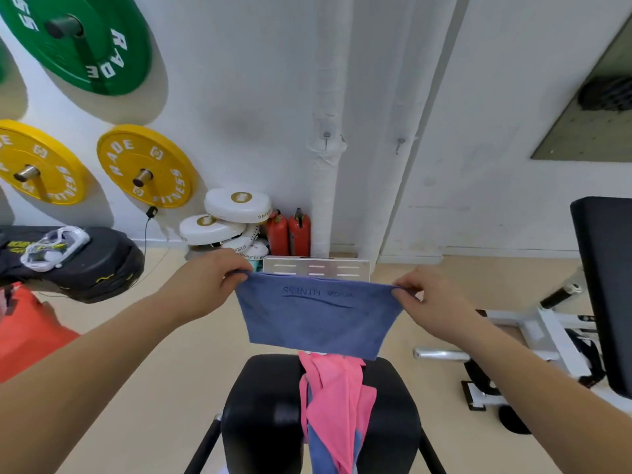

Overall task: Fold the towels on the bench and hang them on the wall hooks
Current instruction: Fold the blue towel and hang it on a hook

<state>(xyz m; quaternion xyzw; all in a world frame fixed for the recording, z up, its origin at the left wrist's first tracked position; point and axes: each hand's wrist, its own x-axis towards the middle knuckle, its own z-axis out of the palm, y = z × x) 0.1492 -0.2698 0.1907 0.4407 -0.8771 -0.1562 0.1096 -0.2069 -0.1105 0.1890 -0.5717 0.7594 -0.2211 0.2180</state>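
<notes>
Head view: at the far left, yellow weight plates (147,165) hang on the white wall. The left hand (208,285) pinches the left top corner of a blue towel (318,319), which hangs stretched in the air over the far end of the black padded tabletop (266,405). Bunched pink and blue towels (338,398) lie on that tabletop, nearer. Wall hooks (326,138) stick out of the far wall. The right hand (434,302) pinches the blue towel's right top corner.

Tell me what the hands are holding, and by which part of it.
One blue towel, stretched between both hands. The left hand pinches its upper left corner, and the right hand pinches its upper right corner.
</notes>
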